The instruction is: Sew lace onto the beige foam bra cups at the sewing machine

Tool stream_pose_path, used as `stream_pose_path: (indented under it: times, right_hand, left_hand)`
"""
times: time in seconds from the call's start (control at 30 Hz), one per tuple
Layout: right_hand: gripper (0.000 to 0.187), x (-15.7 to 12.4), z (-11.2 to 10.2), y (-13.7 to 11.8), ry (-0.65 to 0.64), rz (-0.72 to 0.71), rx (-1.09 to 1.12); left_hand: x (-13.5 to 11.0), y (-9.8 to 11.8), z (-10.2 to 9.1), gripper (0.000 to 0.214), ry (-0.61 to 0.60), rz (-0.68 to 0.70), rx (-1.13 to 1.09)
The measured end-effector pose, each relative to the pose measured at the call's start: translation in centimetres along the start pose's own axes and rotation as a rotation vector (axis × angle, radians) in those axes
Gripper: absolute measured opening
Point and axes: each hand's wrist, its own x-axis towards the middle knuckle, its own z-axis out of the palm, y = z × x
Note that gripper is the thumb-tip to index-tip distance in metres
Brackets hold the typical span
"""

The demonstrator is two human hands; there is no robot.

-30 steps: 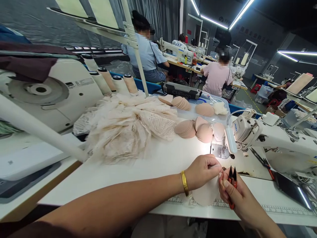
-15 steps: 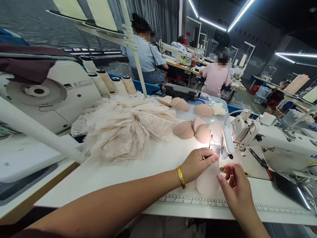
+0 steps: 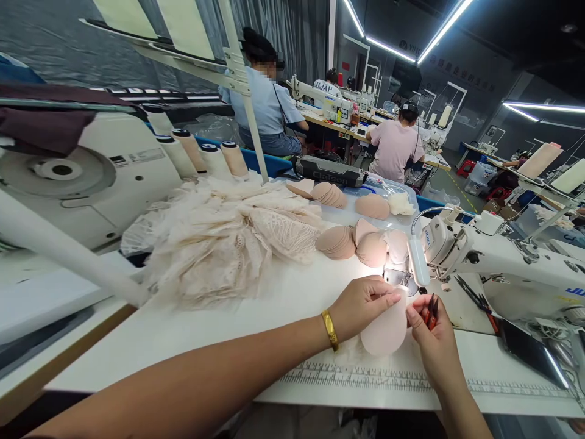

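Observation:
My left hand (image 3: 365,305), with a gold bangle on the wrist, pinches the top edge of a pale pink foam cup (image 3: 386,332) and holds it up just above the white table (image 3: 283,299). My right hand (image 3: 432,341) is closed round small red-handled thread snips (image 3: 430,310), whose black blades point up beside the cup's right edge. Both hands are in front of the white sewing machine (image 3: 503,268), close to its lit needle area.
A heap of cream lace pieces (image 3: 228,238) lies at the table's left. Stacks of beige cups (image 3: 356,241) sit behind my hands. Scissors (image 3: 475,299) and a dark phone (image 3: 530,350) lie to the right. Two people sit sewing at the back.
The cup has been lifted and tilted in my left hand. My right hand, which looked open half a second ago, again shows the snips, raised at the cup's edge.

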Motion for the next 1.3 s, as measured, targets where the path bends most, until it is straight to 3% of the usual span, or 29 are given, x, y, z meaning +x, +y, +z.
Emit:
stream_pose_path:
  times: [0.13,0.27,0.47,0.67,0.83,0.93,1.03,1.13,1.2,1.3]
  right_hand:
    - [0.019,-0.8,-0.4,-0.8,0.109,-0.274,-0.338]
    - [0.012,-0.7,-0.3,-1.4,-0.013,-0.424,-0.51]
    - [0.017,0.6,0.0,-1.3,-0.069,-0.344,-0.614]
    - [0.017,1.0,-1.5,-1.4,-0.109,-0.06,-0.327]
    - [0.017,0.5,-0.8,-1.5,-0.145,-0.233,-0.458]
    - [0.016,0.6,-0.4,-1.0,-0.039,-0.331,-0.553]
    - [0.015,1.0,-0.7,-0.6,0.035,-0.185,-0.345]
    - [0.017,0.8,-1.1,-0.9,0.01,0.006,0.125]
    - [0.02,0.1,-1.1,-1.5,-0.055,0.068,0.373]
    - [0.024,-1.3,-1.7,-1.8,-0.267,0.158,0.521]
  left_hand:
    - [0.1,0.0,-0.1,0.043,-0.019,-0.044,0.025]
    - [0.0,0.2,0.0,0.041,-0.032,-0.021,0.054]
    - [-0.2,0.4,0.1,0.041,-0.108,-0.008,0.043]
    - [0.2,0.1,-0.3,0.046,-0.119,-0.072,-0.027]
    - [0.1,0.2,0.0,0.044,-0.108,-0.053,0.006]
    - [0.0,0.1,0.1,0.045,-0.112,-0.058,0.01]
    - [0.1,-0.1,-0.1,0.047,-0.13,-0.081,-0.009]
    - [0.3,-0.3,-0.2,0.046,-0.17,-0.078,-0.003]
    - [0.3,-0.5,-0.1,0.045,-0.206,-0.048,0.01]
    - [0.4,-0.6,-0.2,0.044,-0.253,0.039,0.041]
